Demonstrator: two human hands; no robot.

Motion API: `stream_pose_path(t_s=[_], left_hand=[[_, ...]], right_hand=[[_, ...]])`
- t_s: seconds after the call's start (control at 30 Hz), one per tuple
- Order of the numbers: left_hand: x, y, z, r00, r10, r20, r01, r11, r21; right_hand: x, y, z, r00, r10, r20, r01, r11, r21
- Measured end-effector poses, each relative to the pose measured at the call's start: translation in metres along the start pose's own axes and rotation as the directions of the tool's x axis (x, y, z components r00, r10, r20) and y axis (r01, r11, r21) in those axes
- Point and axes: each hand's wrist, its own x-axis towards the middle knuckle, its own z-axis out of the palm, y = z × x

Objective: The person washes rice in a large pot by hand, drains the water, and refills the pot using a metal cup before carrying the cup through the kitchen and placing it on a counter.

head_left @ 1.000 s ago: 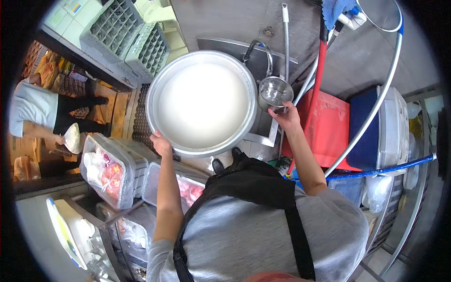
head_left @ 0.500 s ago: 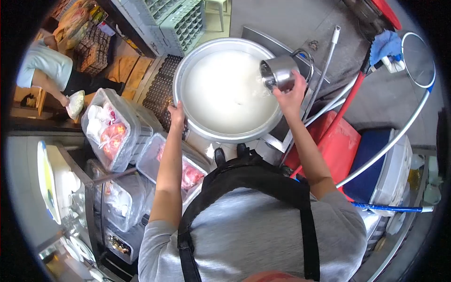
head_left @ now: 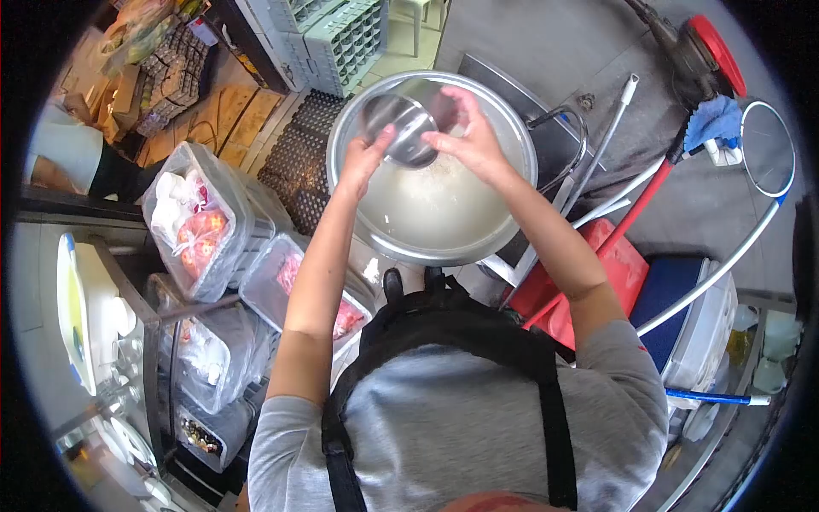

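Note:
A wide round metal basin (head_left: 345,209) holds cloudy whitish liquid, with some pale grains showing near its middle. Over the basin's upper left part, a metal pot (head_left: 409,141) is tilted and slightly blurred. My left hand (head_left: 365,160) grips the pot's lower left side, its thumb on the metal. On the right, my right hand (head_left: 469,136) is curved round the pot, its thumb against the wall and its fingers near the rim. What is inside the pot cannot be made out.
Clear plastic bins (head_left: 198,226) with bagged items stand at the left. Green racks (head_left: 341,51) are behind the basin. A co-worker's sleeve (head_left: 72,149) shows at the far left. To the right are a red container (head_left: 618,273), poles and a round strainer (head_left: 766,145).
The pot has moved from the basin's right side to its upper left. My left hand has left the basin's rim and taken hold of the pot. The co-worker has shifted left.

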Motion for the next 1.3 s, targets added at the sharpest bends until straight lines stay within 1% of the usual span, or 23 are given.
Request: stream_pose_path(t_s=[0.07, 0.1, 0.17, 0.2, 0.23, 0.3, 0.37, 0.4, 0.43, 0.5, 0.57, 0.67, 0.73, 0.83, 0.9, 0.97, 1.0, 1.03, 1.07, 1.1, 1.17, 1.23, 1.3], left_hand=[[0.015, -0.033, -0.022, 0.997, -0.019, -0.074, 0.013, 0.997, -0.082], [0.02, -0.044, -0.036, 0.994, -0.032, -0.109, 0.019, 0.992, -0.121], [0.0, -0.055, -0.062, 0.976, 0.076, -0.205, -0.118, 0.972, -0.203], [-0.01, -0.058, -0.077, 0.97, -0.055, -0.239, 0.001, 0.975, -0.221], [-0.019, -0.062, -0.089, 0.945, -0.185, -0.27, 0.119, 0.963, -0.241], [-0.037, -0.074, -0.103, 0.925, -0.245, -0.289, 0.113, 0.906, -0.407], [-0.048, -0.097, -0.115, 0.886, -0.355, -0.298, 0.252, 0.909, -0.333], [-0.059, -0.098, -0.113, 0.898, -0.341, -0.278, 0.228, 0.902, -0.367], [-0.068, -0.097, -0.106, 0.91, -0.324, -0.259, 0.203, 0.892, -0.403], [-0.083, -0.089, -0.089, 0.901, -0.349, -0.257, 0.238, 0.894, -0.38], [-0.089, -0.109, -0.091, 0.916, -0.332, -0.225, 0.232, 0.896, -0.379], [-0.099, -0.121, -0.085, 0.933, -0.327, -0.149, 0.248, 0.886, -0.391], [-0.101, -0.125, -0.081, 0.943, -0.313, -0.112, 0.246, 0.885, -0.395], [-0.1, -0.118, -0.07, 0.941, -0.331, -0.065, 0.273, 0.862, -0.427], [-0.097, -0.117, -0.065, 0.931, -0.364, -0.014, 0.317, 0.83, -0.459], [-0.093, -0.114, -0.062, 0.922, -0.388, -0.002, 0.343, 0.816, -0.466], [-0.093, -0.107, -0.06, 0.911, -0.412, -0.006, 0.36, 0.802, -0.477], [-0.094, -0.103, -0.059, 0.899, -0.438, -0.012, 0.377, 0.787, -0.489], [-0.093, -0.104, -0.058, 0.891, -0.453, -0.023, 0.383, 0.779, -0.497], [-0.093, -0.107, -0.059, 0.884, -0.466, -0.034, 0.388, 0.771, -0.505], [-0.09, -0.114, -0.061, 0.875, -0.484, -0.027, 0.401, 0.755, -0.519], [-0.089, -0.122, -0.064, 0.867, -0.499, 0.005, 0.424, 0.73, -0.536], [-0.091, -0.113, -0.062, 0.856, -0.515, -0.045, 0.429, 0.756, -0.494]], right_hand=[[-0.009, -0.014, 0.015, 0.99, 0.123, 0.073, -0.136, 0.966, 0.222], [-0.009, 0.006, 0.014, 0.976, 0.13, 0.176, -0.151, 0.982, 0.115], [-0.016, 0.074, 0.008, 0.913, 0.172, 0.369, -0.145, 0.984, -0.099], [-0.025, 0.089, 0.006, 0.812, 0.305, 0.498, 0.0, 0.853, -0.522], [-0.036, 0.098, 0.009, 0.699, 0.478, 0.532, 0.227, 0.557, -0.799], [-0.046, 0.112, 0.033, 0.413, 0.644, 0.644, 0.513, 0.419, -0.749], [-0.041, 0.119, 0.073, 0.341, 0.564, 0.752, 0.6, 0.486, -0.636], [-0.048, 0.161, 0.094, 0.458, 0.311, 0.832, 0.726, 0.409, -0.553], [-0.05, 0.202, 0.112, 0.502, 0.026, 0.865, 0.825, 0.286, -0.488], [0.004, 0.194, 0.145, 0.393, 0.414, 0.821, 0.813, 0.261, -0.521], [0.046, 0.171, 0.131, 0.485, 0.509, 0.711, 0.686, 0.282, -0.67], [0.049, 0.195, 0.08, 0.595, 0.561, 0.575, 0.403, 0.411, -0.818], [0.03, 0.197, 0.051, 0.516, 0.599, 0.612, 0.414, 0.451, -0.791], [-0.003, 0.203, 0.058, 0.132, 0.61, 0.782, 0.63, 0.557, -0.541], [-0.028, 0.227, 0.079, 0.157, 0.318, 0.935, 0.525, 0.775, -0.352], [-0.023, 0.221, 0.122, 0.289, 0.066, 0.955, 0.151, 0.982, -0.113], [-0.02, 0.265, 0.142, 0.493, -0.044, 0.869, 0.387, 0.906, -0.174], [-0.017, 0.311, 0.161, 0.667, -0.151, 0.729, 0.538, 0.774, -0.333], [0.019, 0.234, 0.156, 0.62, 0.228, 0.751, 0.503, 0.618, -0.604], [0.059, 0.139, 0.149, 0.482, 0.574, 0.662, 0.592, 0.343, -0.729], [0.096, 0.163, 0.141, 0.429, 0.643, 0.635, 0.688, 0.223, -0.69], [0.115, 0.189, 0.118, 0.667, 0.485, 0.565, 0.562, 0.169, -0.809], [0.137, 0.223, 0.082, 0.691, 0.532, 0.489, 0.403, 0.278, -0.872]])
